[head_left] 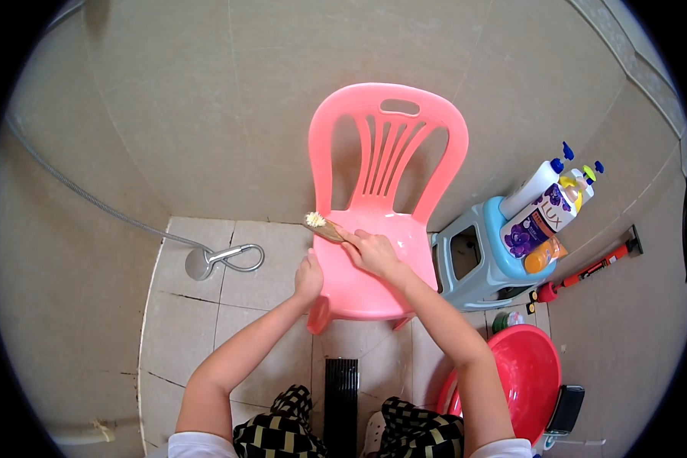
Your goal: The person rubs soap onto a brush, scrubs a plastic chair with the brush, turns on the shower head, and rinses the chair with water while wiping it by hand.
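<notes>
A pink plastic chair stands upright in front of me, its slatted backrest against the tiled wall. My right hand is closed around a scrub brush with a brownish body and pale bristles at its far end. The brush lies over the left rear part of the seat, its bristle end near the seat's left edge. On the left side of the seat, my left hand grips the chair's edge, the fingers partly hidden from view.
A shower head with its metal hose lies on the floor tiles at left. Several pump bottles stand on a blue stool at right. Nearby are a red basin, a red-and-black tool and a black floor grate.
</notes>
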`<action>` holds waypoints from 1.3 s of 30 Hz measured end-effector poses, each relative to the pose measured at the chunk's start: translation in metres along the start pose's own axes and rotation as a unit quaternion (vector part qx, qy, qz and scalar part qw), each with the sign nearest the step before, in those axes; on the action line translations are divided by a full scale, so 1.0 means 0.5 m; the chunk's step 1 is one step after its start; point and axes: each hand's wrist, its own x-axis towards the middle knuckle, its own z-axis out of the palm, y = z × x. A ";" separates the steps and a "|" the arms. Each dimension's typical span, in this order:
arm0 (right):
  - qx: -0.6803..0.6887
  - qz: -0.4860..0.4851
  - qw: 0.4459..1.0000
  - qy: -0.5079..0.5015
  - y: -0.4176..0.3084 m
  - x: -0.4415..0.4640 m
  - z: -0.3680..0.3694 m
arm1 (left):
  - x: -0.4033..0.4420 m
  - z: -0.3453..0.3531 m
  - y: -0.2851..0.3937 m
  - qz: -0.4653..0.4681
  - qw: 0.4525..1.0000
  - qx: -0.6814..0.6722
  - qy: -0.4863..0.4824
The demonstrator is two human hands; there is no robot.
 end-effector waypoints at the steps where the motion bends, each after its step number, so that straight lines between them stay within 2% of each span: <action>1: 0.001 0.001 1.000 -0.001 -0.008 -0.004 0.007 | 0.000 0.000 -0.003 -0.002 1.000 0.001 -0.001; 3: 0.092 0.031 0.995 0.018 -0.022 -0.011 0.012 | 0.001 0.005 -0.010 -0.001 1.000 -0.016 0.010; 6: 0.114 0.048 0.992 -0.027 -0.031 -0.026 -0.001 | 0.014 0.016 -0.040 0.022 0.998 -0.067 0.003; 9: 0.139 0.041 0.989 -0.014 -0.038 -0.050 -0.002 | 0.029 0.030 -0.069 0.002 0.990 -0.144 0.004; 12: 0.150 0.036 0.987 -0.037 -0.051 -0.077 -0.011 | 0.033 0.030 -0.076 -0.034 0.989 -0.144 -0.005; 16: 0.163 0.032 0.985 -0.040 -0.062 -0.112 -0.016 | 0.032 0.028 -0.075 -0.035 0.988 -0.151 -0.014; 18: 0.189 0.023 0.982 -0.012 -0.065 -0.125 -0.020 | 0.031 0.033 -0.073 -0.020 0.984 -0.172 0.031; 25: 0.137 0.027 0.990 -0.014 -0.048 -0.123 -0.003 | 0.037 0.035 -0.085 -0.029 0.982 -0.181 0.038; 27: 0.115 0.040 0.992 0.019 -0.043 -0.112 0.008 | 0.042 0.028 -0.090 -0.042 0.990 -0.135 -0.010; 31: 0.076 0.068 0.994 0.032 -0.025 -0.084 0.021 | 0.044 0.028 -0.090 -0.040 0.994 -0.102 -0.001; 34: 0.054 0.086 0.994 0.046 -0.014 -0.068 0.026 | 0.047 0.034 -0.101 -0.013 0.995 -0.102 0.003; 36: 0.029 0.109 0.993 0.035 -0.012 -0.064 0.030 | 0.046 0.039 -0.095 0.006 0.993 -0.109 0.041; 39: 0.004 0.119 0.992 0.036 -0.015 -0.059 0.039 | 0.029 0.028 -0.071 0.005 0.989 -0.149 0.011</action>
